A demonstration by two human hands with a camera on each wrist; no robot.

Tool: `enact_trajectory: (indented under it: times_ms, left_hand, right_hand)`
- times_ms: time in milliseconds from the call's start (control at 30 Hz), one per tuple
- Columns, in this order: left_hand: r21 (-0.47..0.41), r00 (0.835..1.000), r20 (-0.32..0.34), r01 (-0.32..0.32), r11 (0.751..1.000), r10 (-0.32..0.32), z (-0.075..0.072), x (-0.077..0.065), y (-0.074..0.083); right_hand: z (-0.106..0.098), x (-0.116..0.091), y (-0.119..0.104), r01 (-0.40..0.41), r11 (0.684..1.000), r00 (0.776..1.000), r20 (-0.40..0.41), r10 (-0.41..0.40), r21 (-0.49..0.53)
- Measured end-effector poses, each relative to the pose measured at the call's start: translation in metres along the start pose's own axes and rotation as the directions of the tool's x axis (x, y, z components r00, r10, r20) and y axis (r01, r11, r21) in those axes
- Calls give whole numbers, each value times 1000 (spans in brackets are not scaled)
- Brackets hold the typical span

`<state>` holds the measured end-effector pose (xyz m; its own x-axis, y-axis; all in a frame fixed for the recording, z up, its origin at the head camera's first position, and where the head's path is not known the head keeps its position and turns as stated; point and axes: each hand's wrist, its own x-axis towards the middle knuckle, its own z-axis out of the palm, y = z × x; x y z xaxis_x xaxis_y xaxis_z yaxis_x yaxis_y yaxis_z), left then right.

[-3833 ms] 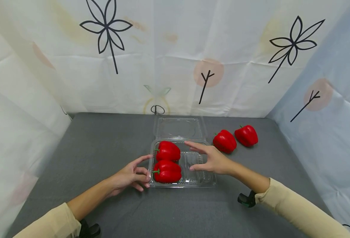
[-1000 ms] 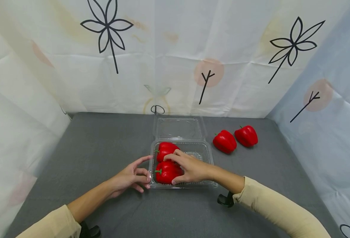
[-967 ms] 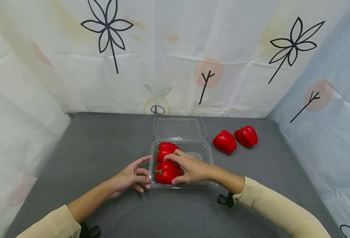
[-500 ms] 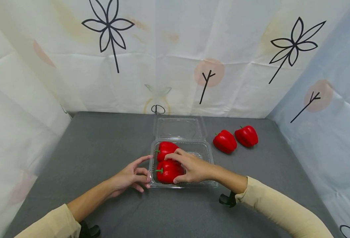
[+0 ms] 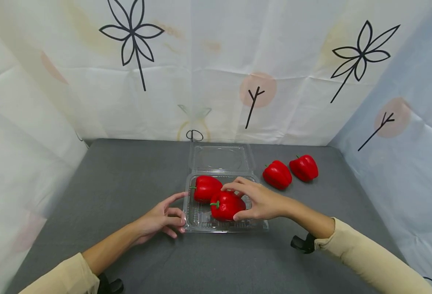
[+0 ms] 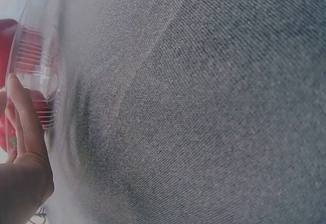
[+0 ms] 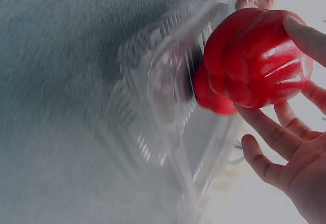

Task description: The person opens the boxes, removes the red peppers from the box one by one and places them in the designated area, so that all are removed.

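Observation:
My right hand (image 5: 261, 201) grips a red bell pepper (image 5: 227, 206) with a green stem, thumb on the near side and fingers on the far side. In the right wrist view, this bell pepper (image 7: 254, 56) is raised over the clear plastic container (image 7: 158, 86). Another red bell pepper (image 5: 205, 188) lies at the left in the container, behind the held one. My left hand (image 5: 164, 218) touches the container's left rim with loosely extended fingers. In the left wrist view, its fingers (image 6: 28, 117) lie along the container's outer wall.
The container's hinged lid (image 5: 221, 158) lies opened back, away from me. Two more red bell peppers, one nearer (image 5: 277, 174) and one farther right (image 5: 304, 168), rest on the grey table (image 5: 135, 171). Printed white cloth (image 5: 216, 73) stands behind and at both sides.
My right hand has taken the front bell pepper off the container's left part and moved it up and to the right. The left hand has stayed at the rim.

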<state>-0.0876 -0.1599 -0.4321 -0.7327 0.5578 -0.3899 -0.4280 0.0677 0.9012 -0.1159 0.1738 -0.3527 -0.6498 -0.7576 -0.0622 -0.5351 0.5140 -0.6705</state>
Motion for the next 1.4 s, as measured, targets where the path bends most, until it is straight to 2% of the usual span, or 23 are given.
enact_trajectory:
  times_ms: [367,667,933,1200,1400]
  left_hand:
    - [0,1000,-8,18,1000,-18,0,-1,-1]
    - [1,1000,-18,22,1000,-21,0,-2,-3]
    - [-2,1000,-19,25,1000,-25,0,-1,-3]
    - [2,1000,-14,24,1000,-24,0,1,-3]
    - [3,1000,-7,19,1000,-19,-1,2,-3]
  right_hand:
    - [-27,-37,9,-26,998,993,-116,19,-55]
    - [-45,-65,22,-77,996,976,-208,66,-46]
    - [-60,-93,49,-167,984,944,-298,140,-69]
    - [-68,-124,78,-283,956,899,-369,236,-79]
    - [-69,-145,96,-328,941,870,-417,264,-88]
